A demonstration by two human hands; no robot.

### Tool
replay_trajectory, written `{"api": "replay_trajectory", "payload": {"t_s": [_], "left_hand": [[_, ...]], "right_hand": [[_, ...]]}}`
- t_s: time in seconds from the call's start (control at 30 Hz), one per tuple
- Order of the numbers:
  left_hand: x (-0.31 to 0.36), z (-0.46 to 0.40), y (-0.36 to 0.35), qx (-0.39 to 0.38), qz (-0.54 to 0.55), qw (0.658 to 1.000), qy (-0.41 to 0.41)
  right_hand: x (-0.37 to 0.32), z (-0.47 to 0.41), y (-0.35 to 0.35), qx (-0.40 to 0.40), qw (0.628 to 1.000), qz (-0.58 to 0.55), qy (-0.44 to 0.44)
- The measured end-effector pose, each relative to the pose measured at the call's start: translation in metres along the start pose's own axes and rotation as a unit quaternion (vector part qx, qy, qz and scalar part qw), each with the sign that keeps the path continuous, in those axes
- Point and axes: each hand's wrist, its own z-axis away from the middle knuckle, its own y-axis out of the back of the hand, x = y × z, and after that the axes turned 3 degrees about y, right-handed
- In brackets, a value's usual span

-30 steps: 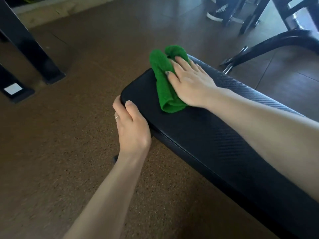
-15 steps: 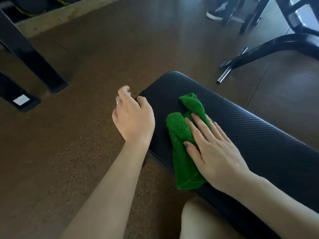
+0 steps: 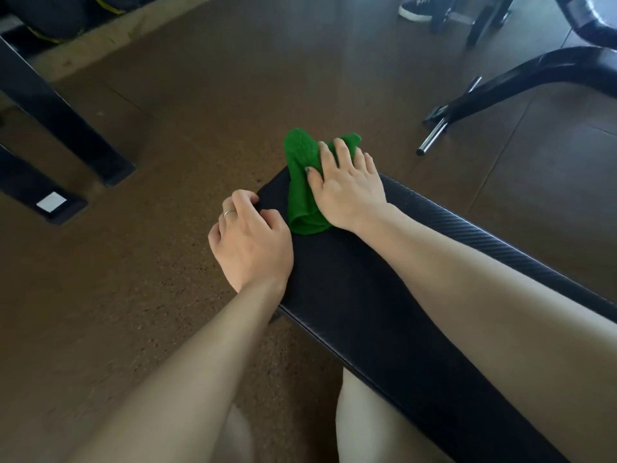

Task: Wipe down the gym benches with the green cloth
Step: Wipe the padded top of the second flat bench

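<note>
A black padded gym bench (image 3: pixel 384 295) runs from the centre toward the lower right. The green cloth (image 3: pixel 300 182) lies bunched at the bench's far end, part of it hanging past the edge. My right hand (image 3: pixel 347 188) presses flat on the cloth with its fingers spread. My left hand (image 3: pixel 250 238), wearing a ring, rests on the bench's near left corner, fingers curled over the edge.
Brown speckled rubber floor (image 3: pixel 133 295) surrounds the bench. Black machine frame legs (image 3: pixel 66 128) stand at left. A black curved frame with a chrome bar end (image 3: pixel 430 135) sits at upper right. Another person's shoe (image 3: pixel 414 10) shows at the top. My knees (image 3: pixel 367 422) are below.
My right hand has pushed the cloth from mid-bench out to the far end. My left hand came down from the air onto the bench corner.
</note>
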Motion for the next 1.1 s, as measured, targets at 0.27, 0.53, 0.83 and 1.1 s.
{"api": "replay_trajectory", "payload": {"t_s": [0.27, 0.53, 0.83, 1.1], "left_hand": [[0.003, -0.002, 0.000, -0.007, -0.018, 1.000, 0.011], [0.004, 0.001, -0.001, 0.010, -0.003, 1.000, 0.020], [0.005, 0.003, 0.001, 0.008, -0.001, 1.000, 0.010], [0.012, 0.005, 0.007, -0.008, 0.000, 1.000, 0.025]], "right_hand": [[-0.002, 0.124, -0.013, 0.012, 1.000, -0.004, 0.027], [0.004, 0.061, -0.006, 0.018, 0.999, 0.002, 0.042], [0.054, 0.026, 0.012, 0.039, 0.997, -0.042, -0.057], [0.113, 0.137, 0.020, 0.052, 0.981, -0.005, -0.186]]}}
